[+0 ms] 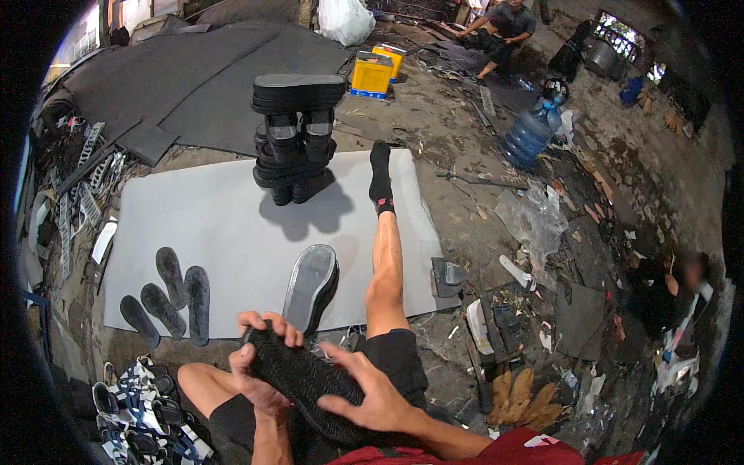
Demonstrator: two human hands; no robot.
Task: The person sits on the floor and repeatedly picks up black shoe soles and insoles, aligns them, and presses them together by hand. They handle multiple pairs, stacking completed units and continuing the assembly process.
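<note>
A black textured sole is held over the lap at approx. 6 o'clock. The left hand is closed round its upper-left end, fingers curled over the edge; the right hand is pressed flat on its lower-right part, fingers spread, not wrapped.

Risks, as judged:
- Slip: the sole is only pinned by the right palm, so it could be twisted out and dropped onto the grey-soled shoe at 12 o'clock of the hands.
- The tall stack of black soles on the grey sheet looks top-heavy w/ an overhanging top piece; it could be toppled by a kick from the outstretched leg, just beside at 3 o'clock of it.
- Flat insoles at 9 o'clock lie well apart, so little risk there.
</note>
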